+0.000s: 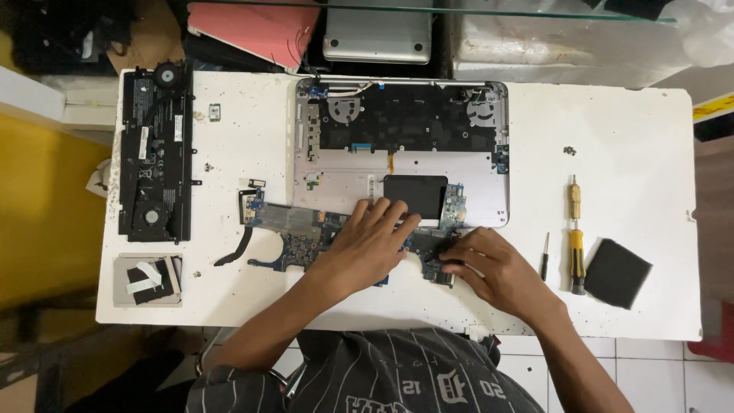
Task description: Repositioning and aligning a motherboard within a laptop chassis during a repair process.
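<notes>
Motherboard (294, 229): long axis runs 9 to 3 o'clock, flat on the white table (627, 138), just at 6 o'clock of the open laptop base (336, 172), its far edge overlapping the base's near rim. Left end shows bare; middle and right end are under the hands.

Left hand (365, 246): fingers spread, palm down, pressed flat on the board's middle, fingertips pointing to 1 o'clock toward the black pad (415, 195).

Right hand (493, 268): fingers drawn together on the board's right end, pointing to 9 o'clock; whether it pinches anything, cannot tell.

Near table edge lies close at 6 o'clock of the board. Open white surface at 3 o'clock, beyond the yellow screwdriver (576, 248), thin driver (544, 256) and black foam square (618, 272).

At 9 o'clock: black battery-and-fan tray (153, 153) with narrow white labels, long axis 12 to 6; below it a grey square part (147, 280).
</notes>
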